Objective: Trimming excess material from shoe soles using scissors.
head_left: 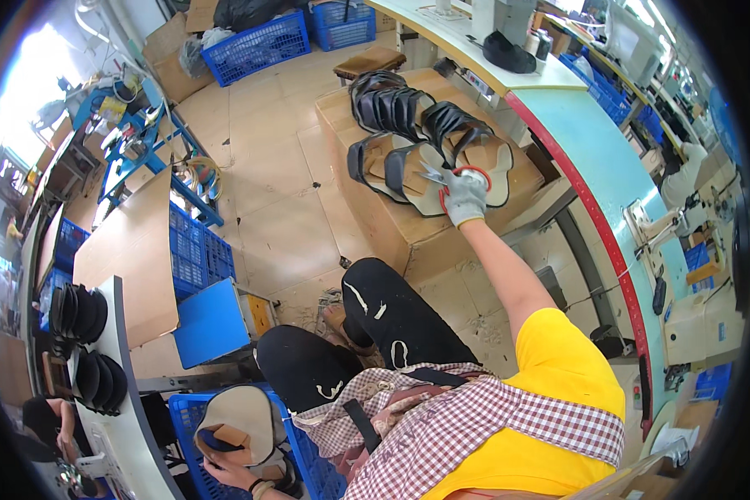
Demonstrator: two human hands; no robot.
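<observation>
My right hand (465, 198), in a pale grey work glove, is closed on a pair of scissors (432, 173). A red handle loop shows at the glove and the blades point left. The hand is over beige sandal pieces with dark straps (400, 171), which lie on a large cardboard box (367, 221). Low on the left, my bare left hand (232, 473) grips the edge of a beige sandal piece (240, 417) with a brown insert and dark strap. That piece is above a blue crate (187, 408) holding more pieces. Part of this hand is cut off below.
Several more black straps (387, 104) stand in rows on the box. To the right is a light-blue worktable with a red edge (583, 175). Black pads (79, 312) sit on a white board at left, near a cardboard sheet (133, 258). Blue crates (258, 50) stand behind.
</observation>
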